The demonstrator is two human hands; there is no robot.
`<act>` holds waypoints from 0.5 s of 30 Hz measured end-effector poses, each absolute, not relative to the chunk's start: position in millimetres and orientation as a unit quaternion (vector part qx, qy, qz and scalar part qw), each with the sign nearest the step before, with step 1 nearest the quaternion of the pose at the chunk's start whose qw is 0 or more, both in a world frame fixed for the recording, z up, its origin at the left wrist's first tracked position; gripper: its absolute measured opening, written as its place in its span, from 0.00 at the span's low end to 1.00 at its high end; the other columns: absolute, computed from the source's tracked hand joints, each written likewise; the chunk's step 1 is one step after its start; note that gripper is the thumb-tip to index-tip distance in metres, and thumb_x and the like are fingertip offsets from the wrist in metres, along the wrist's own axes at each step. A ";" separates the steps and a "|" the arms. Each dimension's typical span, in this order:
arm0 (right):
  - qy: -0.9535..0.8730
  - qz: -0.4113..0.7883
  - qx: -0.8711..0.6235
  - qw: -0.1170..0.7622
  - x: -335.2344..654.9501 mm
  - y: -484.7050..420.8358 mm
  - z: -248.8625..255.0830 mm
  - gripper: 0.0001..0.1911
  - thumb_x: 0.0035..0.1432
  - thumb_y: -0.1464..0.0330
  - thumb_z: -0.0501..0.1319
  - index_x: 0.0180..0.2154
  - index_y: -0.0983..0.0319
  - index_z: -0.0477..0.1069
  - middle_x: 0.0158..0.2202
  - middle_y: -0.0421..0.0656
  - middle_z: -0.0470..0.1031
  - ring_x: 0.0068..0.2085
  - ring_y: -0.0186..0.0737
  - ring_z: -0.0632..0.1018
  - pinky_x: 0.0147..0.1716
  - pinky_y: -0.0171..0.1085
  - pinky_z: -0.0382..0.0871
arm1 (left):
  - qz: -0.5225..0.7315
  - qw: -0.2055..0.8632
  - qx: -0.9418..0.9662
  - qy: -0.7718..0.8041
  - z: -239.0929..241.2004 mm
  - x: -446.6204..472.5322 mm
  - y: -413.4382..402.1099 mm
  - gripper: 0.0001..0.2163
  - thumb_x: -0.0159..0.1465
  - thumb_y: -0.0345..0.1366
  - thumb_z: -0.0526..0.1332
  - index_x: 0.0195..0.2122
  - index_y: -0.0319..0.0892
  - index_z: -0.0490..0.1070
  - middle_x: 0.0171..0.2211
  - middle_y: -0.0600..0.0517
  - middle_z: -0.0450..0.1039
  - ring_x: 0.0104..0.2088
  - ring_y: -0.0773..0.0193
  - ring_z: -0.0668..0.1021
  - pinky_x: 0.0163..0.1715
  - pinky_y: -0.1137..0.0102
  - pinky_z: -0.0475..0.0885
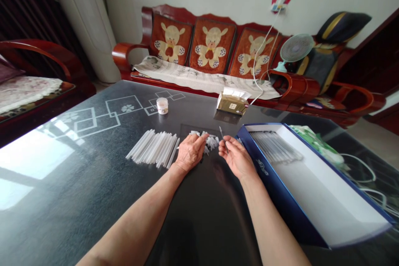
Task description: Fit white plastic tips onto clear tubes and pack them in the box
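My left hand point(190, 150) reaches over a pile of small white and dark plastic pieces point(212, 141), its index finger stretched out onto them. Its other fingers and what lies under the palm are partly hidden. Beside it on the left lies a row of translucent white plastic tubes point(152, 148). Between the thumb and fingers of my right hand point(235, 156) is a thin dark pen refill point(221, 132), its slim tip pointing up. That hand is raised slightly over the table, between the pile and a blue box.
The blue box point(311, 203) with a white inside holds several thin clear sticks point(276, 146) at its far end. Behind are a small white jar point(162, 106) and a tissue box point(232, 104). A green package point(321, 143) and white cable point(361, 164) lie beyond the box.
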State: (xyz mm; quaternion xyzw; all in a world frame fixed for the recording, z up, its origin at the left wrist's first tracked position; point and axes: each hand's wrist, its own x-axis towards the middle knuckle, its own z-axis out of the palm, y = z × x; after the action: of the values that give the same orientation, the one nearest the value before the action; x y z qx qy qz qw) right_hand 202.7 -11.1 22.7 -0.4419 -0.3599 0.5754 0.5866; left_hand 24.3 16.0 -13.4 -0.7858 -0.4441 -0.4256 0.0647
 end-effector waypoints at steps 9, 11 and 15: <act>-0.269 0.594 -0.341 0.677 196.4 -3.2 16.5 0.12 0.50 0.59 0.67 0.31 0.61 0.75 0.25 0.38 0.74 0.28 0.31 0.74 0.27 0.31 0.71 | -0.428 0.059 -0.786 -0.442 -11.4 24.1 16.8 0.12 0.69 0.41 0.53 0.43 0.44 0.75 0.30 0.51 0.72 0.32 0.63 0.72 0.36 0.69 0.68; -0.283 0.571 -0.354 0.685 196.9 -2.3 13.7 0.15 0.50 0.56 0.67 0.29 0.62 0.74 0.22 0.38 0.72 0.26 0.31 0.73 0.24 0.31 0.68 | -0.431 0.063 -0.789 -0.433 -11.4 24.2 17.2 0.12 0.69 0.40 0.53 0.42 0.44 0.74 0.30 0.51 0.72 0.32 0.63 0.72 0.37 0.68 0.67; -0.330 0.543 -0.384 0.670 195.5 -3.9 9.0 0.16 0.49 0.55 0.67 0.28 0.62 0.75 0.21 0.39 0.72 0.24 0.32 0.72 0.23 0.32 0.67 | -0.435 0.065 -0.795 -0.419 -10.5 24.3 16.9 0.11 0.68 0.39 0.54 0.42 0.42 0.74 0.30 0.50 0.72 0.33 0.62 0.72 0.37 0.68 0.67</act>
State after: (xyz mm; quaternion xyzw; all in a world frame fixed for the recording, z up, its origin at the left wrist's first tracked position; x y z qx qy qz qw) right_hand 195.5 -3.9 9.0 -0.3843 -0.3298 0.5426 0.6702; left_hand 24.3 16.9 -10.5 -0.7945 -0.4190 -0.4346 0.0649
